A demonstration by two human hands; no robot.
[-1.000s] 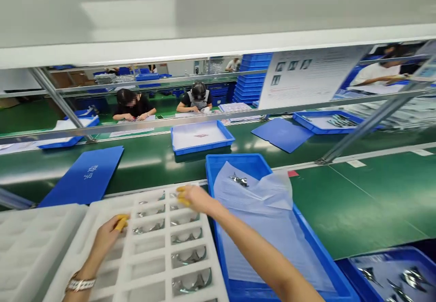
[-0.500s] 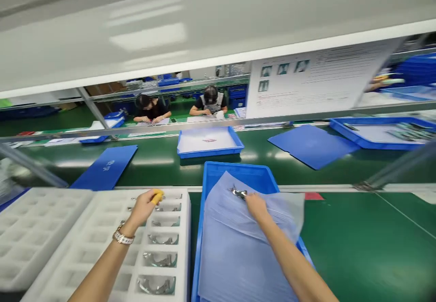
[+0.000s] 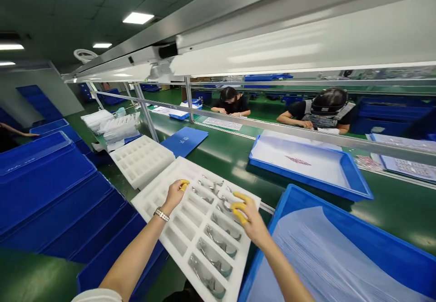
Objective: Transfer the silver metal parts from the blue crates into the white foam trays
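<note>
left hand (image 3: 174, 194), metal wristwatch (image 3: 161, 214) on the wrist, lies on the top face of the white foam compartment tray (image 3: 153, 188). fingers loosely bent, yellow cot on one fingertip, nothing visibly in it. right hand (image 3: 251, 220), yellow cots on two fingertips, is curled at the tray's far right edge, tips right at a curved shiny metal part (image 3: 223, 203). can't tell if it's pinched or only touched. more of these metal parts (image 3: 218, 240) sit one per pocket down the right columns. left pockets bare. deep blue plastic bin (image 3: 306, 195) just right of the tray, lined with a translucent sheet (image 3: 323, 256). stacked blue lids (image 3: 41, 179) at left. beyond: a second white foam tray (image 3: 141, 159), flat blue panel (image 3: 184, 141), shallow blue tray (image 3: 306, 177) on the green belt (image 3: 225, 152). two co-workers (image 3: 231, 104) seated across.
</note>
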